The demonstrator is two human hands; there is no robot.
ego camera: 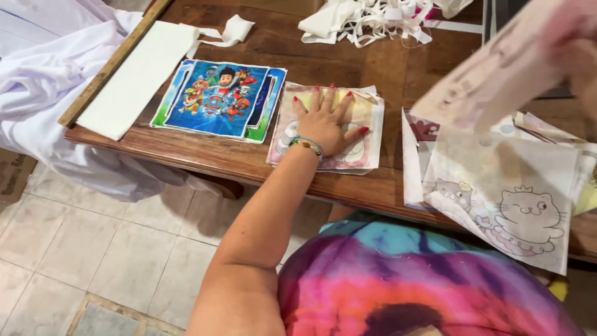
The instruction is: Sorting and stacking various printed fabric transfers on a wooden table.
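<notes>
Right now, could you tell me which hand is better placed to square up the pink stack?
Left, probably. The left hand already lies flat on the pink stack, fingers spread. The right hand is raised and blurred, holding a sheet off to the right.

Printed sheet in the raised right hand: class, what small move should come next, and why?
Probably lay the blurred sheet in the right hand onto the pastel stack, since the left hand lies flat on that stack, holding it on the table.

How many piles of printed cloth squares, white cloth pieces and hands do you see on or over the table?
Printed piles: 3 (blue cartoon pile, pink pile, cat-print pile)
White cloth pieces: 2 (folded strip, scrap heap)
Hands: 2 (left hand, right hand)
Total: 7
</notes>
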